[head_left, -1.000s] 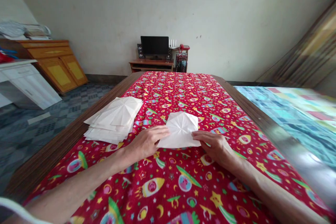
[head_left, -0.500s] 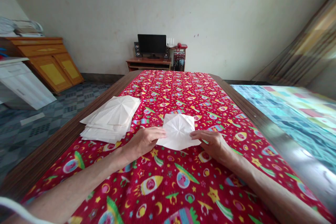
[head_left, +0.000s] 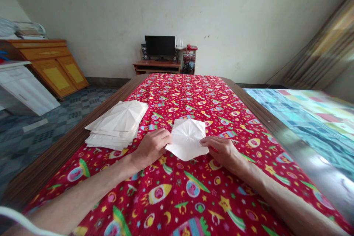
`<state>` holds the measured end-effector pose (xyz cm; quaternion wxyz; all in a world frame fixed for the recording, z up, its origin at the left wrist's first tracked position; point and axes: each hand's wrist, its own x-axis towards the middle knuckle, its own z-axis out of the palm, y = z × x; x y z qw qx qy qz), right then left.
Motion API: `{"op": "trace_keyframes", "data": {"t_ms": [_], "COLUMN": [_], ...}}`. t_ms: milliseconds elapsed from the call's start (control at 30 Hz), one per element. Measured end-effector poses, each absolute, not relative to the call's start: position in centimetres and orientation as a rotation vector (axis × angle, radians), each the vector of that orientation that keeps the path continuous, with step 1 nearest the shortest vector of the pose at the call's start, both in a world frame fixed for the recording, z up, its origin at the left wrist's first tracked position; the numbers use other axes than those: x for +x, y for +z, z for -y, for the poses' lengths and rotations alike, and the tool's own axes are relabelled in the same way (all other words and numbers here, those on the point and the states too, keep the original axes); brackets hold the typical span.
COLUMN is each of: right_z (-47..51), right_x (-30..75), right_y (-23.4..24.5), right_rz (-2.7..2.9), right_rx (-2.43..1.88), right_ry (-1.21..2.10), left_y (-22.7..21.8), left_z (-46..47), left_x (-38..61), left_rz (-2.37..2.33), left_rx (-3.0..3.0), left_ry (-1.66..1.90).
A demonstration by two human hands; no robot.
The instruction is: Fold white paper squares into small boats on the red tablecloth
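Observation:
A white sheet of paper (head_left: 188, 138) with creases fanning out from its middle lies between my hands on the red patterned cloth (head_left: 177, 191). My left hand (head_left: 157, 143) pinches its left edge, fingers curled in. At the right edge, my right hand (head_left: 221, 149) grips the paper between thumb and fingers; the thumb is mostly hidden. The sheet's near edge bows toward me. To the left of my left hand rests a stack of creased white papers (head_left: 118, 123), its top sheet showing the same star-like fold lines.
The cloth covers a long brown table (head_left: 91, 125). Beyond its far end stand a monitor (head_left: 160, 46) and speakers on a small desk (head_left: 157, 65). A bed (head_left: 298, 118) is at the right; a wooden cabinet (head_left: 58, 66) is at the left. A white cable (head_left: 22, 221) crosses the lower left corner.
My left hand's fingers have curled from lying extended on the paper to a pinch at its edge. The near part of the sheet has shifted slightly toward me. My right hand barely moved.

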<state>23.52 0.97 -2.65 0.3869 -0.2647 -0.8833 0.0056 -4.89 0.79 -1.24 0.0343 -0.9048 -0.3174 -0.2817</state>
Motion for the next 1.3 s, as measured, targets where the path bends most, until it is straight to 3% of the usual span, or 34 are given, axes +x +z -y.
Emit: {"op": "trace_keyframes", "data": {"t_ms": [300, 833, 1133, 1300], "right_z": [-1.1, -1.0, -1.1, -1.0], "right_x": [23.8, 24.5, 24.7, 24.6], "right_y": [-2.5, -2.6, -2.7, -2.7], "right_rz": [2.291, 2.387, 2.412, 2.430], "right_rx": [-0.689, -0.605, -0.624, -0.613], "right_ry": [0.095, 0.119, 0.065, 0.056], "left_y": [-1.0, -0.8, 3.0, 2.5], "left_z": [-0.6, -1.1, -1.6, -1.2], "left_x": [-5.0, -7.2, -15.7, -20.5], "left_rz": [0.868, 0.907, 1.162, 1.374], "left_rx": [-2.744, -2.831, -2.439, -2.289], "left_ry": [-0.640, -0.811, -0.895, -0.763]}}
